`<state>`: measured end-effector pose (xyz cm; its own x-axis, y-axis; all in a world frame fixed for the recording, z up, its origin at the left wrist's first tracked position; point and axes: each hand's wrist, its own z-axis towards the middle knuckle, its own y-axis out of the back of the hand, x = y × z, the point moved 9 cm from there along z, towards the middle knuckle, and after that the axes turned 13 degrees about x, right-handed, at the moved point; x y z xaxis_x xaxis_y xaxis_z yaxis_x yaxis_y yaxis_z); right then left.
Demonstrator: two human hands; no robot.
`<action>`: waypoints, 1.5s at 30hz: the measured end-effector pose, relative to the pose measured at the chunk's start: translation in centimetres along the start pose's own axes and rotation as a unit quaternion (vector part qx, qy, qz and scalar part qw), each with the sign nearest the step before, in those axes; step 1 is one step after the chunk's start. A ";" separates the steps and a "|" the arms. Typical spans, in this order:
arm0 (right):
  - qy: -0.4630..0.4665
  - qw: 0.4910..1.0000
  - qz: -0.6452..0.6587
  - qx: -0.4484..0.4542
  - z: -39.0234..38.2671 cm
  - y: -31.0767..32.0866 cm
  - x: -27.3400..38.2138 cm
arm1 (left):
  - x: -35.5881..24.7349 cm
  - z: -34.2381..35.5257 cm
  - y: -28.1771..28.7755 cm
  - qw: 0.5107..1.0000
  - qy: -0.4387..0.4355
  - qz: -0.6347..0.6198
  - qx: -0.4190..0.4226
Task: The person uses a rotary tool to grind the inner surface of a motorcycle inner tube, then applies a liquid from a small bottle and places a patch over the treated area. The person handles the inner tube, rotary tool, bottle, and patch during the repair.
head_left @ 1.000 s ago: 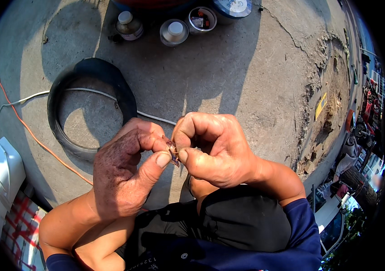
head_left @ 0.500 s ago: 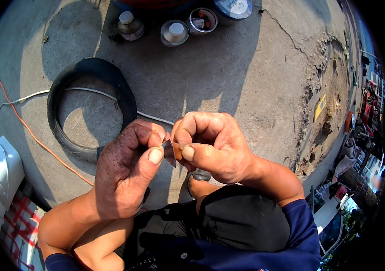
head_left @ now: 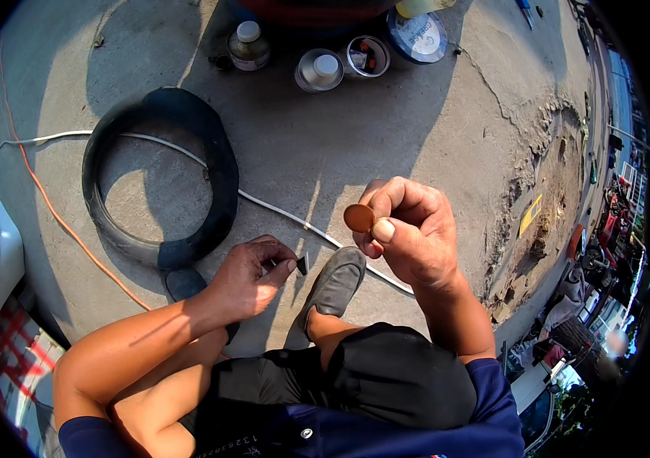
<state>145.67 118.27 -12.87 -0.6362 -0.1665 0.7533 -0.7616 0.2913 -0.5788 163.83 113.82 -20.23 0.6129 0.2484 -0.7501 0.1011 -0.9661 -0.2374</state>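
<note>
Between the thumb and fingers of my right hand (head_left: 409, 229) is a small round orange-brown patch (head_left: 358, 218), its flat face showing. Lower and to the left, my left hand (head_left: 252, 276) pinches a small thin piece, dark with a pale, shiny side (head_left: 304, 264); it looks like a peeled backing. The two hands are apart. A black inner tube (head_left: 222, 179) lies on the concrete beyond my left hand, not touched by either hand.
A white hose (head_left: 271, 204) runs under the tube toward my shoe (head_left: 339, 282). An orange cord (head_left: 73, 243) crosses the left side. Two capped cans (head_left: 249, 47), a small tub (head_left: 368, 56) and a blue-rimmed round lid (head_left: 418, 37) stand far ahead. Broken concrete (head_left: 538, 221) lies right.
My hands have parted from where they met at the small piece. My right hand moved right with the round patch; my left hand moved down with the thin piece. The view shifted slightly.
</note>
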 end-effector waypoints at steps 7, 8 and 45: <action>-0.005 0.999 -0.012 -0.031 0.4 -0.2 -1.0 | 6.1 -0.7 -6.5 0.922 0.101 0.309 0.209; -0.001 0.999 -0.001 -0.032 0.5 -0.1 -0.9 | 6.6 -0.9 -6.4 0.921 0.101 0.310 0.212; -0.140 0.988 -0.037 -0.057 2.3 1.2 -6.2 | 11.0 0.3 13.3 0.939 0.103 -0.224 -0.241</action>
<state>148.41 117.54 -18.97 -0.6001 -0.4401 0.6679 -0.7990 0.3695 -0.4745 171.68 103.77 -31.81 0.5571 0.6672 -0.4944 0.6975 -0.6991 -0.1574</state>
